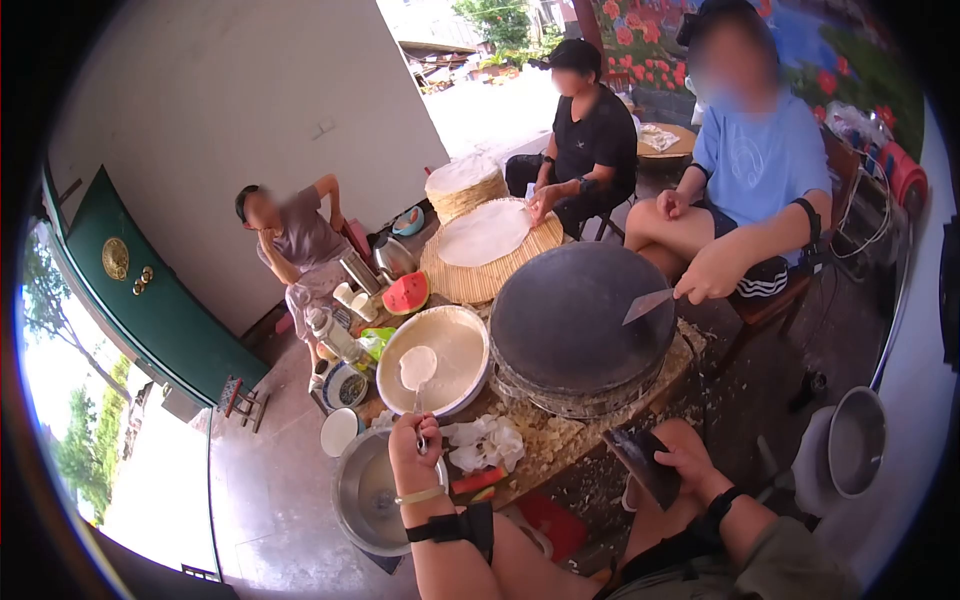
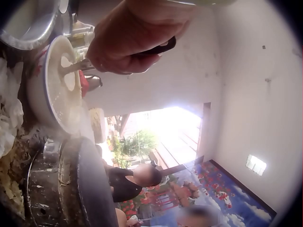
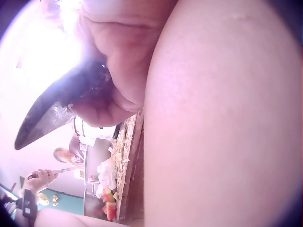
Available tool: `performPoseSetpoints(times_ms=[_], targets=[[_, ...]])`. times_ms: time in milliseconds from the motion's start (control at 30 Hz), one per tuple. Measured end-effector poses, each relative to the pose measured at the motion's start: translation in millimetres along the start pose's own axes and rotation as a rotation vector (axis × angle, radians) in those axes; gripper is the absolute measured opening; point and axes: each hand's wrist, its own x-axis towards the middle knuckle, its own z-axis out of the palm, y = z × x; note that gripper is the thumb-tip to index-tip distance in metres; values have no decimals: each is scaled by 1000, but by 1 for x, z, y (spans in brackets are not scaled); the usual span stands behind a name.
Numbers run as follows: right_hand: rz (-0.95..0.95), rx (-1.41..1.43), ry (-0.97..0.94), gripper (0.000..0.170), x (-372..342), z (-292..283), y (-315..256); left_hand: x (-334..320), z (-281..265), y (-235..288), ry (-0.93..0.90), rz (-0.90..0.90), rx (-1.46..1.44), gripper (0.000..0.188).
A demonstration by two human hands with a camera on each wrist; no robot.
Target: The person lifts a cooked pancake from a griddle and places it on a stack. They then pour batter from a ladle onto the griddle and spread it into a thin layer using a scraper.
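My left hand (image 1: 415, 445) grips the handle of a ladle (image 1: 418, 368), whose round bowl, coated in pale batter, is over the white basin (image 1: 467, 400) of batter. In the left wrist view the dark handle end (image 2: 163, 47) sticks out past the fingers. My right hand (image 1: 688, 462) holds a dark flat scraper (image 1: 638, 468) by one edge, beside my bent knee. Its smooth, pointed blade (image 3: 45, 111) shows in the right wrist view. In front stands a round black griddle (image 1: 580, 315) with a bare top.
Another person's hand holds a triangular spatula (image 1: 648, 305) over the griddle. Beyond it, a flatbread (image 1: 485, 235) lies on a straw mat near a flatbread stack (image 1: 465, 188). A steel basin (image 1: 355, 520), crumpled white cloth (image 1: 485, 443) and watermelon (image 1: 405, 294) are close by.
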Motion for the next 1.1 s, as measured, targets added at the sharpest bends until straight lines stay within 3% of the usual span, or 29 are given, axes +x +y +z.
performPoseSetpoints(times_ms=[233,367,633,1100], targets=[[-30,19,-70,36,-4,9,-4,3,-4,2,-45,2,33,5],[-6,9,-43,38,-4,7,-3,-5,5,-3,39,85,100,5],[-39,-40,18,37,-10,21,-8,4,1,-5,39,21,121,6],[-49,-23,-51,42,-10,21,-9,8,-6,-8,-29,21,113,3]])
